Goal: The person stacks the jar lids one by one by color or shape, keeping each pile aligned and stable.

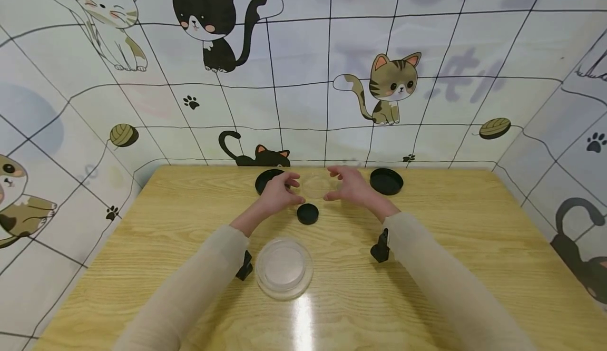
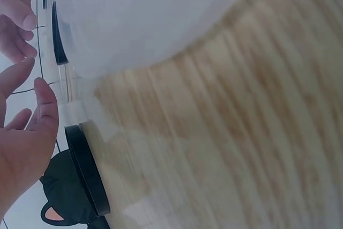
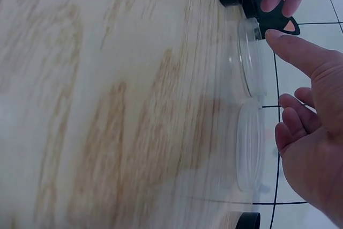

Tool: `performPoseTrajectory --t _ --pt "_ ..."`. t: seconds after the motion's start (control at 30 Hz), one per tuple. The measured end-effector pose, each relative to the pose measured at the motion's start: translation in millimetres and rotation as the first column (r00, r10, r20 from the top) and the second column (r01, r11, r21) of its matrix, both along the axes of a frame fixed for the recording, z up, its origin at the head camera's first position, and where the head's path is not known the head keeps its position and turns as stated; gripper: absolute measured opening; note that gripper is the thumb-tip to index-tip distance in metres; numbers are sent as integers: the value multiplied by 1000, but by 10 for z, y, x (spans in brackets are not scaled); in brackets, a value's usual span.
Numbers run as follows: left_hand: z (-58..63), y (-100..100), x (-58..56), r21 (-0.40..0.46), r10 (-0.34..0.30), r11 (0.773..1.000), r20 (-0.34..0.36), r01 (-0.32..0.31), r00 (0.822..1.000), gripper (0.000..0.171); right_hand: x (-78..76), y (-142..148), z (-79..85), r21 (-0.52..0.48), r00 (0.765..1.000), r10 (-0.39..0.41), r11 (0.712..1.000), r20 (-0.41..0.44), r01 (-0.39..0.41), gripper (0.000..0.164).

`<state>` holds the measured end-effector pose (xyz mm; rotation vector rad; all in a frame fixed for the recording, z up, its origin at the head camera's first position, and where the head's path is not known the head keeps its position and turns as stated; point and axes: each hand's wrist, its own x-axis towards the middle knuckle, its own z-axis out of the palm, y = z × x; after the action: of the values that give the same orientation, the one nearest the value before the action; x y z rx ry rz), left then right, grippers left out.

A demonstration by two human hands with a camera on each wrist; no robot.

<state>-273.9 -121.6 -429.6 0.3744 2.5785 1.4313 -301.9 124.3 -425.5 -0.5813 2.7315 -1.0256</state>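
Near the far edge of the table, my left hand (image 1: pixel 283 190) and right hand (image 1: pixel 352 186) hover with thumbs and fingers apart and softly bent. Neither holds anything. A clear, shallow round piece (image 1: pixel 315 186) lies between them, hard to make out against the wood. The right wrist view shows two clear round pieces, one (image 3: pixel 252 57) below my thumb and another (image 3: pixel 250 146) beside it. A black round lid (image 1: pixel 263 181) lies just behind my left hand, partly covered by it. A small black disc (image 1: pixel 307 214) sits in front, between the hands.
Another black round lid (image 1: pixel 386 182) lies right of my right hand. Closer to me, a clear round container or lid (image 1: pixel 284 268) rests on the wooden table (image 1: pixel 427 288). Behind the table stands a cat-patterned backdrop (image 1: pixel 303 103). Each wrist carries a small black device (image 1: pixel 380 248).
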Motion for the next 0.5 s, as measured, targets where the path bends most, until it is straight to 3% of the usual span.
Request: performPoseTrajectory --t 0.2,0.5 --pt "-22 38 -40 -25 5 1000 21 -5 1000 71 -77 7 -62 16 999 -12 1000 34 12 86" --pt "-58 77 -128 -60 11 998 10 -10 1000 77 -150 -32 -118 40 1000 12 999 7 -12 85"
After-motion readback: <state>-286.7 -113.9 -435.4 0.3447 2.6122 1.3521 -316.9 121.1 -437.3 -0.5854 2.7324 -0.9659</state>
